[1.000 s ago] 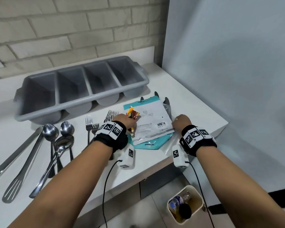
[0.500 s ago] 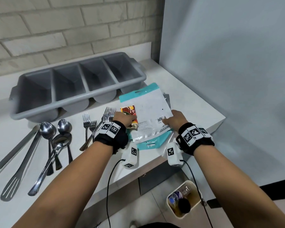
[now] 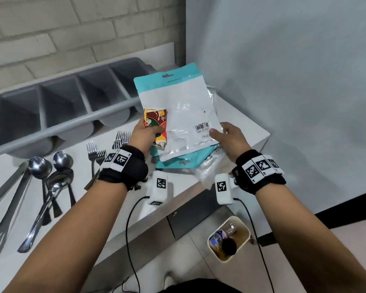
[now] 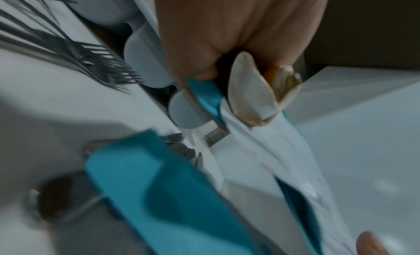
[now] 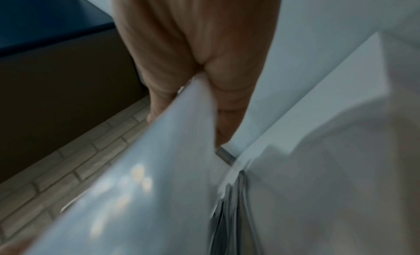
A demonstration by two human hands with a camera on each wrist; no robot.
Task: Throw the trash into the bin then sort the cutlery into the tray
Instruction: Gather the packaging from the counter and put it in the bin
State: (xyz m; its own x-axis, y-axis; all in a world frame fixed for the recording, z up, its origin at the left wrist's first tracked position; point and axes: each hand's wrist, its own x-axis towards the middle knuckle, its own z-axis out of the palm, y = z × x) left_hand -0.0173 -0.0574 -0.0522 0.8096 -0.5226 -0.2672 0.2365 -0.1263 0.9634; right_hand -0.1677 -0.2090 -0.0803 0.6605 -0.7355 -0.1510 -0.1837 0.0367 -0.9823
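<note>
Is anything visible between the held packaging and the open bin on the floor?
Nothing visible. Both hands, left and right, hold the white-and-teal plastic pouch above the white counter's corner; the cream bin stands open below, beyond the counter edge, already holding bottles.

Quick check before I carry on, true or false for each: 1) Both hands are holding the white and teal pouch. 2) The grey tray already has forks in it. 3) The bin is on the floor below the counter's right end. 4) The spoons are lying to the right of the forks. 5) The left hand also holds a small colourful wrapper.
1) True: the left hand and right hand grip the pouch, lifted off the counter.
2) False: all four compartments of the tray look empty; the forks lie on the counter.
3) True: the bin stands there, with rubbish inside.
4) False: the spoons lie left of the forks.
5) True: the wrapper sits under its thumb.
</note>
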